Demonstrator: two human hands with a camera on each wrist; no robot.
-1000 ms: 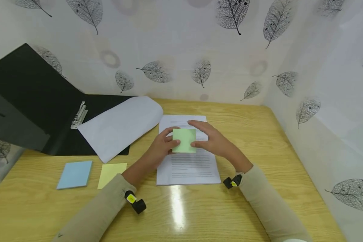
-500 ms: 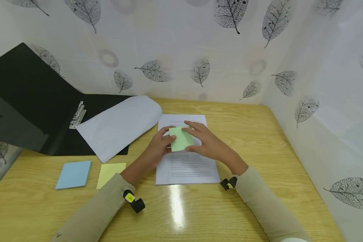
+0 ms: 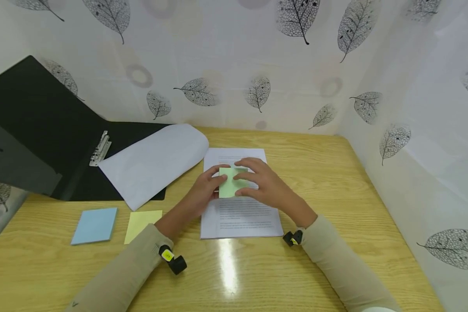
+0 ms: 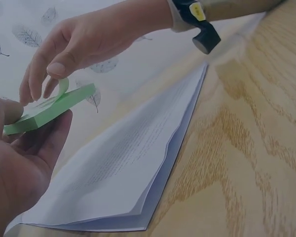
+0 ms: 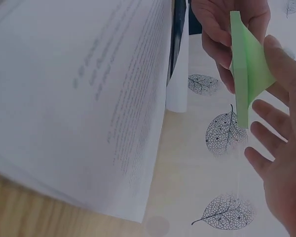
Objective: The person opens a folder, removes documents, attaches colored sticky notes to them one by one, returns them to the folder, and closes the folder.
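Observation:
My left hand (image 3: 204, 190) grips a pad of green sticky notes (image 3: 227, 183) by its left side, thumb on top and fingers beneath. The pad is held above a stack of printed paper (image 3: 249, 216). My right hand (image 3: 267, 184) is at the pad's right side. Between its thumb and fingers it pinches the edge of the top green sheet (image 5: 256, 66), which bends up away from the pad in the right wrist view. From the left wrist view, this lifted sheet (image 4: 63, 86) curls under the right thumb. Its other fingers are spread over the pad.
A blue sticky-note pad (image 3: 94, 225) and a yellow one (image 3: 142, 223) lie at the left of the wooden table (image 3: 320, 273). Behind them an open black folder (image 3: 35, 125) with a metal clip (image 3: 100, 149) holds a curled white sheet (image 3: 156, 162).
My right hand has come in from the pad's right edge over its face, and the top sheet is now bent up. The left hand has shifted slightly left with the pad.

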